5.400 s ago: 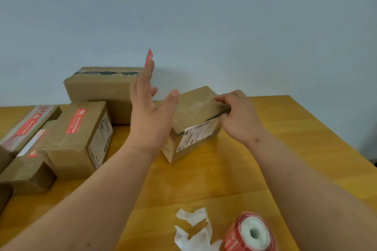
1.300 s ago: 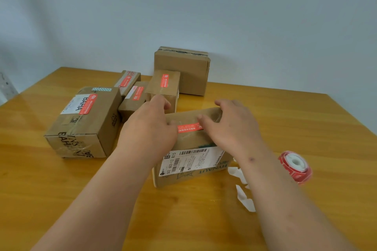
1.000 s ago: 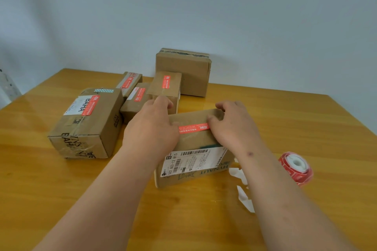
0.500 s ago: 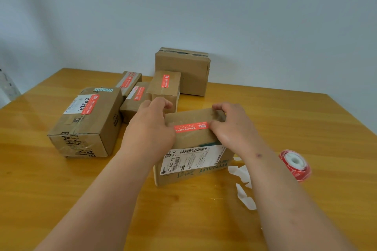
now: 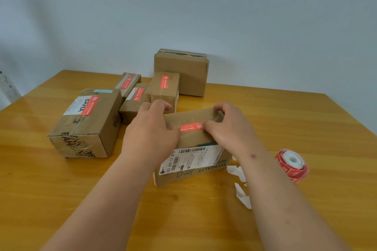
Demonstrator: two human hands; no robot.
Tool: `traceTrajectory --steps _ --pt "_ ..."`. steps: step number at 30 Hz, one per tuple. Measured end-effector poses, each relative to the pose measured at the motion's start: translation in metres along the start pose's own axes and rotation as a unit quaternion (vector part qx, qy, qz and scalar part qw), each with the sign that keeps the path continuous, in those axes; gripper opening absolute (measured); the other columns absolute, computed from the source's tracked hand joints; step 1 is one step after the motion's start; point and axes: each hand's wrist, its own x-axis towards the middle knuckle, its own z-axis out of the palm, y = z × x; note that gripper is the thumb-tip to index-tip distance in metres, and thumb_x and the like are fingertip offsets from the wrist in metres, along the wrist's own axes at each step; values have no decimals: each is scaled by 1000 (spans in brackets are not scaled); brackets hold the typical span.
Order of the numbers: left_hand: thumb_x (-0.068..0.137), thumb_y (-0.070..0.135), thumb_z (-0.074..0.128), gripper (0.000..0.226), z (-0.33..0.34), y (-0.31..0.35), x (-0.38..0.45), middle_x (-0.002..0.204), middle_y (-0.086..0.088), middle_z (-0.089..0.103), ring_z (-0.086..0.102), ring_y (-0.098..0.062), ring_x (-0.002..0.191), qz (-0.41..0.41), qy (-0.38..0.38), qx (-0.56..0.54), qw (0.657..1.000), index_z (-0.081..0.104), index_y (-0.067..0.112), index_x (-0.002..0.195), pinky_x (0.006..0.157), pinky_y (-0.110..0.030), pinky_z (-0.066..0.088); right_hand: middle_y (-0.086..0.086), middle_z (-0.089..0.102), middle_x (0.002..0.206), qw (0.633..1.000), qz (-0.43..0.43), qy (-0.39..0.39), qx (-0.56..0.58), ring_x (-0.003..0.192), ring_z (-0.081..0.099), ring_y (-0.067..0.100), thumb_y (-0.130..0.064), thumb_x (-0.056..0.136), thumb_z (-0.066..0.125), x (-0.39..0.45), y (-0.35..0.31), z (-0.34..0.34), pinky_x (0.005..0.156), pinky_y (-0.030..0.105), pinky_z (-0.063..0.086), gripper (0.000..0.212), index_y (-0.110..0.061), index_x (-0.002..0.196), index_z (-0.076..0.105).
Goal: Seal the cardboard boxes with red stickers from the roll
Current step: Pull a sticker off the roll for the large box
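A cardboard box (image 5: 195, 171) with a white barcode label lies in the middle of the wooden table (image 5: 306, 124). Across its top runs a red sticker (image 5: 190, 127). My left hand (image 5: 151, 128) grips the box's left end, fingers curled over the far edge, thumb on the sticker's left end. At the right end my right hand (image 5: 230, 126) grips the same way, its thumb pressing the sticker's right end. The red sticker roll (image 5: 291, 164) lies to the right of my right forearm.
White backing scraps (image 5: 240, 191) lie beside the box near my right arm. A large box (image 5: 87, 124) with a red sticker sits left. Three smaller stickered boxes (image 5: 163, 89) cluster behind, and a plain box (image 5: 181, 71) stands by the wall.
The sticker that sat on my left fingertip now lies on the box top. Over the last second both thumbs have crept inward over the sticker's ends; the box stays put.
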Motion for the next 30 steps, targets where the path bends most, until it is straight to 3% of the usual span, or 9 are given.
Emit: traceTrajectory --steps 2,6,9,13,16,21,23,26,30 --pt "86 31 66 48 0 -1 0 120 6 50 52 -9 90 -4 1 -5 1000 46 31 130 59 -15 38 -7 48 126 1000 5 2 -1 95 48 9 -42 81 59 0 1 -2 76 30 46 54 -29 131 42" --pt "81 44 69 56 -1 3 0 116 7 49 53 -10 88 -13 -2 13 1000 44 33 130 67 -24 44 -9 44 118 1000 14 -19 0 96 54 12 -53 71 64 -2 -2 -2 82 38 53 70 -32 132 38" --pt "83 36 67 50 0 3 0 117 7 49 52 -9 86 -14 1 4 1000 46 32 129 68 -24 44 -9 47 121 1000 17 -20 0 98 54 13 -47 75 62 -1 -2 -5 82 38 52 65 -31 133 38" --pt "82 46 67 52 1 6 -1 117 7 49 50 -9 88 -14 7 19 1000 46 32 128 70 -26 43 -9 45 118 999 17 -37 -2 94 55 11 -50 71 63 -3 -4 -5 80 36 52 70 -33 133 37" --pt "84 37 67 50 1 3 -1 114 8 47 51 -8 87 -8 5 6 1000 46 31 129 67 -23 41 -9 48 113 999 21 -35 24 88 54 7 -39 78 62 -2 -2 -10 77 34 52 59 -30 132 38" --pt "84 34 68 50 2 1 0 111 9 48 50 -5 79 -6 10 -15 1000 46 32 129 63 -21 40 -10 44 113 999 18 -45 9 94 55 12 -46 73 64 -2 -2 -7 79 35 52 67 -32 134 37" --pt "85 25 67 48 2 -2 1 108 9 48 49 -4 79 -11 11 -32 999 48 31 128 58 -17 37 -10 48 114 999 22 -37 20 94 55 12 -40 79 60 1 -1 -8 78 35 52 59 -31 133 38" --pt "88 13 61 45 2 -6 4 107 8 49 49 -7 84 -28 26 -53 998 50 29 128 58 -13 35 -9 52 108 999 27 -12 17 85 53 7 -37 87 50 5 1 -7 68 31 48 45 -29 131 41" --pt "87 12 63 46 3 -5 9 109 7 49 50 -8 85 -23 27 -43 998 49 29 128 57 -13 33 -10 50 104 1000 29 0 -1 88 53 12 -38 87 53 8 -1 -3 61 29 42 45 -27 129 42"
